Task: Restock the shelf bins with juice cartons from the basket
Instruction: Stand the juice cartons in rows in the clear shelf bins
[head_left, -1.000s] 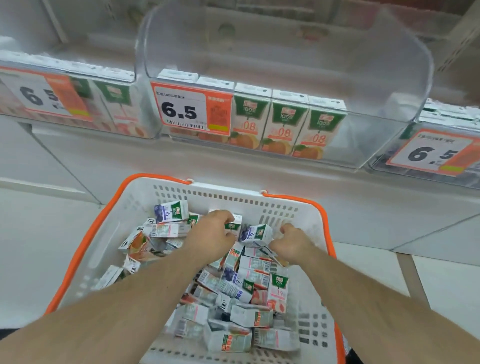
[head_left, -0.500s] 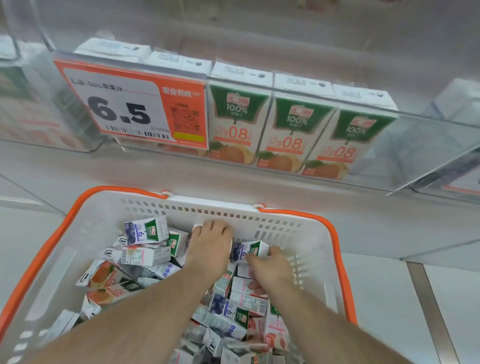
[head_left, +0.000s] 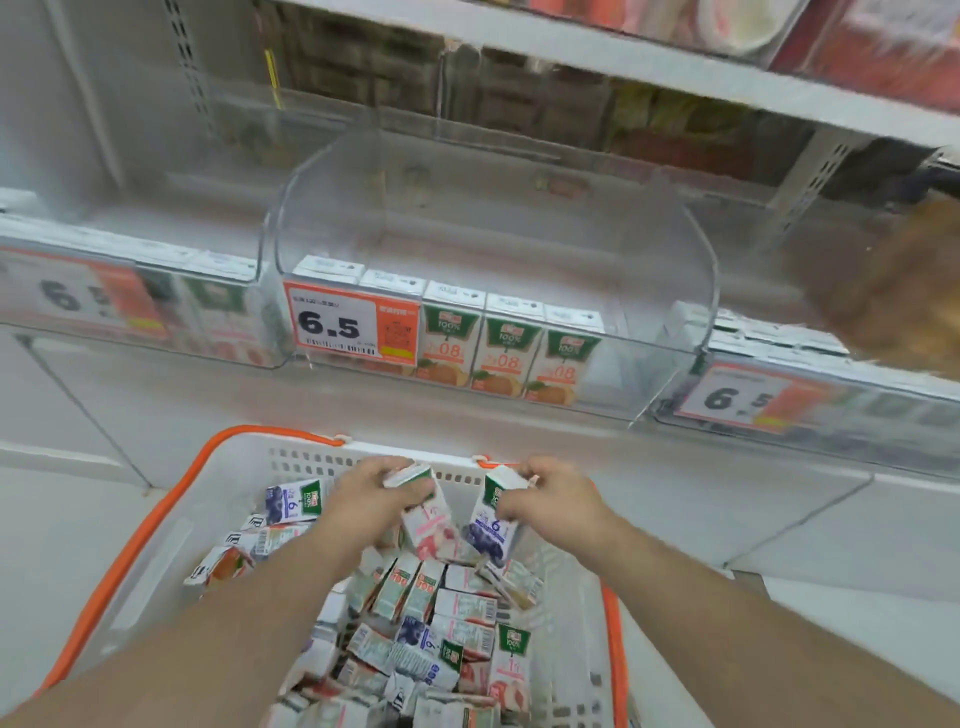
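— Nearest item?
— Basket (head_left: 156, 525), white plastic with an orange rim, on the floor below the shelf. Contents: a loose heap of small juice cartons (head_left: 441, 639), lying every way up, thickest toward the near and right sides.

— Hands?
— Both over the basket's far edge. Left hand (head_left: 363, 499): fingers curled over the top of a pink carton (head_left: 428, 514), thumb hidden underneath; the carton is tilted, its lower end pointing back at the heap. Right hand (head_left: 553, 499): fingers and thumb pinching the top of a blue carton (head_left: 491, 519), also tilted, its lower end just above the pile. The two held cartons sit close side by side, nearly touching at their lower ends.

— Anything left alone by the far edge?
— One blue carton on its side (head_left: 293, 501), just left of the left hand, against the far wall.

— Beyond the basket?
— Clear shelf bin (head_left: 691, 291), open-topped with curved side walls. Along its front edge: a row of green-and-orange cartons (head_left: 511, 345), upright, packed toward the left and middle. Orange price tag (head_left: 353, 325) reading 6.5 on the bin's front left corner, covering the leftmost cartons.

— Neighbouring bins?
— Left bin (head_left: 135, 301) and right bin (head_left: 810, 395), each with a similar price label; both blurred, contents hard to read.
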